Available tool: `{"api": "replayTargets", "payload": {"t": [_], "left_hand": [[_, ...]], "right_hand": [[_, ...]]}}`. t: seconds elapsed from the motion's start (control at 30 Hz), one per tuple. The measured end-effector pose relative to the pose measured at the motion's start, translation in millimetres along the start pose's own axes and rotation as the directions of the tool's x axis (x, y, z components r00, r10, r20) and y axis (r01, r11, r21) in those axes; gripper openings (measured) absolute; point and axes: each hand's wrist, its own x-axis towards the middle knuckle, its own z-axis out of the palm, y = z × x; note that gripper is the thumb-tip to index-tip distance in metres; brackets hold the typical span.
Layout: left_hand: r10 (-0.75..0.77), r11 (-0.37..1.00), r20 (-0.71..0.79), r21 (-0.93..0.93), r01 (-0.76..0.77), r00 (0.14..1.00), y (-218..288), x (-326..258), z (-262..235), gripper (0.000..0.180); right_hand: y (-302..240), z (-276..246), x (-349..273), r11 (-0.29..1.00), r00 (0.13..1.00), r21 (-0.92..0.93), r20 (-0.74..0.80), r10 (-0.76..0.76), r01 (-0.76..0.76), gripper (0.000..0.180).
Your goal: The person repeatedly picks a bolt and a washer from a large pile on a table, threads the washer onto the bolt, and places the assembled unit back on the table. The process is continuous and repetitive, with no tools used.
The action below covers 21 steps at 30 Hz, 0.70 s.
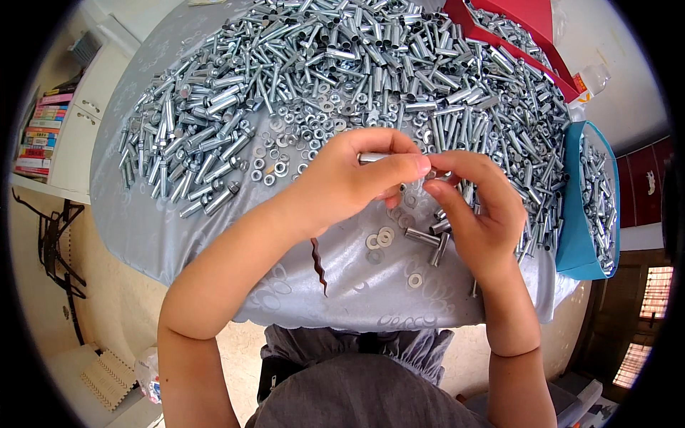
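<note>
Nearest me, below the table's edge, was my own dark grey, crinkled clothing (321, 392). On the near part of the shiny, silver-grey patterned tablecloth (457, 308), one flat, round steel washer (415, 280) lay alone, and a little farther in sat a small cluster of flat steel washers (386, 236). To their right, near my right palm, lay two short, smooth, silvery metal cylinders (421, 236), set at an angle to each other.

Above the cloth, my left hand (367, 175) was closed around a smooth, bright, silvery metal sleeve (372, 158), part of it showing between thumb and forefinger. My right hand (485, 210) met the left at the thumb tip — its own thumb and forefinger in a narrow pinch — though I couldn't tell whether a small piece sat between them. I judged the step in hand to be fingertip work near the sleeve's covered end; the next move seemed to call for a steady left hold and a light, well-lined-up right pinch.

Beyond lay scattered silvery hex nuts and rings (282, 167), then a broad heap of silvery bolts and tubes (300, 53). At the right stood an open blue box (574, 242) of metal fasteners and, farther off, an open red box (535, 16) of more.
</note>
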Motion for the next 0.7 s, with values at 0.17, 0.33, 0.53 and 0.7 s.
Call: {"api": "replayTargets", "payload": {"t": [0.17, 0.33, 0.53, 0.7], "left_hand": [[0.002, 1.0, 0.054, 0.006, -0.003, 0.999, -1.5, -1.2, -3.7, 0.019], [0.008, 0.999, 0.03, 0.047, -0.01, 1.0, -3.4, -0.1, -2.7, 0.019], [0.062, 0.994, 0.035, 0.09, -0.065, 0.997, -1.7, -1.5, 3.9, 0.025], [0.139, 0.966, 0.01, 0.216, -0.138, 0.99, -8.3, -0.3, 0.9, 0.033]], "right_hand": [[3.2, 1.6, -0.4, 0.997, 0.997, -0.031, -0.036, -0.075, 0.074, 0.023], [2.5, 1.4, -0.8, 0.998, 0.998, -0.012, -0.036, -0.059, 0.059, 0.024], [1.7, 0.0, -0.6, 0.999, 0.999, 0.02, -0.041, -0.029, 0.03, 0.024], [6.5, 0.0, -1.3, 0.998, 0.997, 0.008, -0.046, -0.06, 0.061, 0.024]]}}
